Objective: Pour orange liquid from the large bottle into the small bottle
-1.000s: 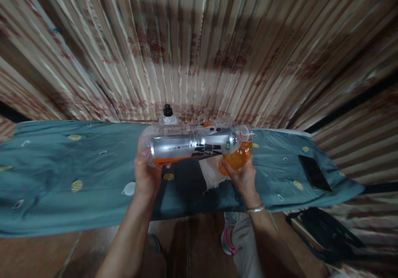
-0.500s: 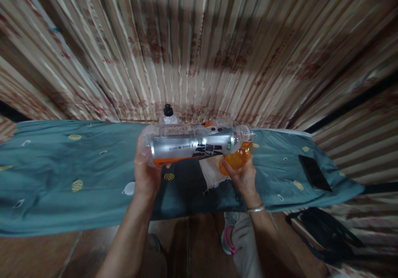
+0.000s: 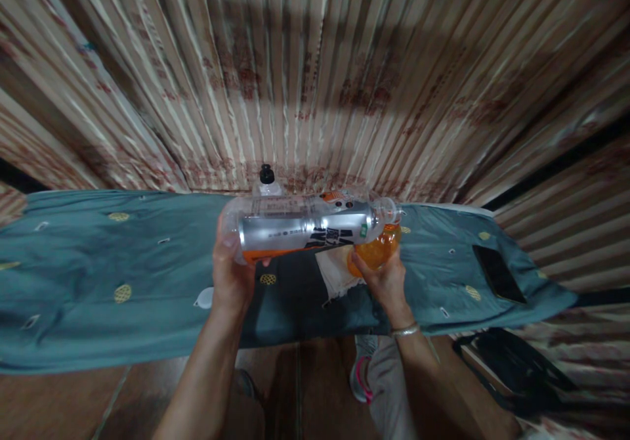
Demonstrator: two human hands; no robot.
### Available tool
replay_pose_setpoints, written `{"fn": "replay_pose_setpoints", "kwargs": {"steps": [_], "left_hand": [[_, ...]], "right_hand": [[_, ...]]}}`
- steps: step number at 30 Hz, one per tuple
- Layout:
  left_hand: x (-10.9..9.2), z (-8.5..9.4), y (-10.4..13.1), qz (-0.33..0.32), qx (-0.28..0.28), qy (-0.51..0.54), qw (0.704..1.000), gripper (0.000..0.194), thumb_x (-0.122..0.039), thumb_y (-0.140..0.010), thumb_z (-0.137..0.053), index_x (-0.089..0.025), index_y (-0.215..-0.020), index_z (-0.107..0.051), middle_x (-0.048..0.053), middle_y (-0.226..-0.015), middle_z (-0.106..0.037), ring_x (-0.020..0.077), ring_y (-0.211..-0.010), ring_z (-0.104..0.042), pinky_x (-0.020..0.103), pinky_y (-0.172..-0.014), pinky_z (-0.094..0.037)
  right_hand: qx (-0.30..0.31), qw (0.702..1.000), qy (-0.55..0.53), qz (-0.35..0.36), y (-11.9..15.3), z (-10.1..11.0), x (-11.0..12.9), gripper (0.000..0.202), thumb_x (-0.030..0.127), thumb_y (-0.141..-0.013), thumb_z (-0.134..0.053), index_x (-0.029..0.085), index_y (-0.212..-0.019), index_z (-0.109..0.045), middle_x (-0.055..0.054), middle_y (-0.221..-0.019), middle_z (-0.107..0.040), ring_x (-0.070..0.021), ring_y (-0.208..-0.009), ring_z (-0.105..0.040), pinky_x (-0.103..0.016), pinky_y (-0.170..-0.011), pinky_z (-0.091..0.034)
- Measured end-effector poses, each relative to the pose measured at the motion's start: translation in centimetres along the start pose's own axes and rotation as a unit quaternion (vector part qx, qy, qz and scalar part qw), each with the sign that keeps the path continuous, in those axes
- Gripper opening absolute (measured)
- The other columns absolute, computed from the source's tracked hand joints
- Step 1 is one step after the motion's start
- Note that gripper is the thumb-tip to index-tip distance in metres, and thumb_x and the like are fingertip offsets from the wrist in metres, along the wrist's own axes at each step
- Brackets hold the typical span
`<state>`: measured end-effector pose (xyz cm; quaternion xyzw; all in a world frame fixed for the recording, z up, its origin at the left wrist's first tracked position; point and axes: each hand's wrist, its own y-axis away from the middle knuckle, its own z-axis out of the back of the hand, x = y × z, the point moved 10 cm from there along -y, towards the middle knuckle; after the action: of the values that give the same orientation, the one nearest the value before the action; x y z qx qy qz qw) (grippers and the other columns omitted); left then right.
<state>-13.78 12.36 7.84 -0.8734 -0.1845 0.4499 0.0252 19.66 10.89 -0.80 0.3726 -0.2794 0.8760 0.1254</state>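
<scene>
My left hand (image 3: 233, 266) is closed round the base end of a clear plastic bottle (image 3: 305, 223) with a silver and orange label. The bottle lies nearly level in the air, its open mouth pointing right. In my right hand (image 3: 384, 279) is an orange bottle (image 3: 377, 253), tilted, with its top close under the clear bottle's mouth. Whether the two rims touch, I cannot tell. Below the orange bottle a white cloth (image 3: 335, 272) lies on the table. A round white lid (image 3: 205, 298) is beside my left wrist.
A teal patterned cloth (image 3: 73, 256) covers the long narrow table. Behind the clear bottle stands another bottle with a black cap (image 3: 266, 174). A black phone (image 3: 498, 274) lies at the right. Pleated curtains (image 3: 295, 85) hang along the back. A dark bag (image 3: 516, 368) is at the lower right.
</scene>
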Motion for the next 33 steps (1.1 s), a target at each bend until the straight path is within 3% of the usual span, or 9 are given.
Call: {"fn": "replay_pose_setpoints", "kwargs": {"steps": [8,20,33], "left_hand": [[0.14,-0.21,-0.26,-0.004,0.009,0.004,1.0,0.056,-0.054,-0.063,-0.082,-0.02,-0.106,-0.069,0.003,-0.079,-0.063,0.0133,-0.05,-0.053,0.023,-0.033,-0.041],[0.04,-0.31,-0.12,-0.004,0.018,0.004,1.0,0.049,-0.049,-0.069,-0.079,-0.021,-0.106,-0.067,0.002,-0.079,-0.062,0.0132,-0.052,-0.053,0.022,-0.035,-0.043],[0.29,-0.17,-0.19,0.004,0.018,0.007,1.0,0.057,-0.053,-0.066,-0.082,-0.02,-0.111,-0.066,0.003,-0.081,-0.063,0.0132,-0.053,-0.054,0.023,-0.036,-0.043]], "right_hand": [[-0.001,1.0,0.001,0.009,-0.05,0.04,0.01,0.084,0.074,-0.066,-0.072,0.015,-0.124,-0.054,-0.016,-0.107,-0.073,-0.0325,-0.093,-0.073,-0.043,-0.079,-0.058],[0.01,1.0,0.011,-0.011,-0.13,0.01,0.09,0.086,0.075,-0.065,-0.07,0.014,-0.124,-0.056,-0.017,-0.109,-0.073,-0.0339,-0.093,-0.072,-0.045,-0.079,-0.057],[-0.008,1.0,0.007,0.006,-0.06,0.08,0.1,0.085,0.075,-0.066,-0.071,0.015,-0.124,-0.055,-0.017,-0.11,-0.072,-0.0339,-0.096,-0.072,-0.045,-0.08,-0.058]]}}
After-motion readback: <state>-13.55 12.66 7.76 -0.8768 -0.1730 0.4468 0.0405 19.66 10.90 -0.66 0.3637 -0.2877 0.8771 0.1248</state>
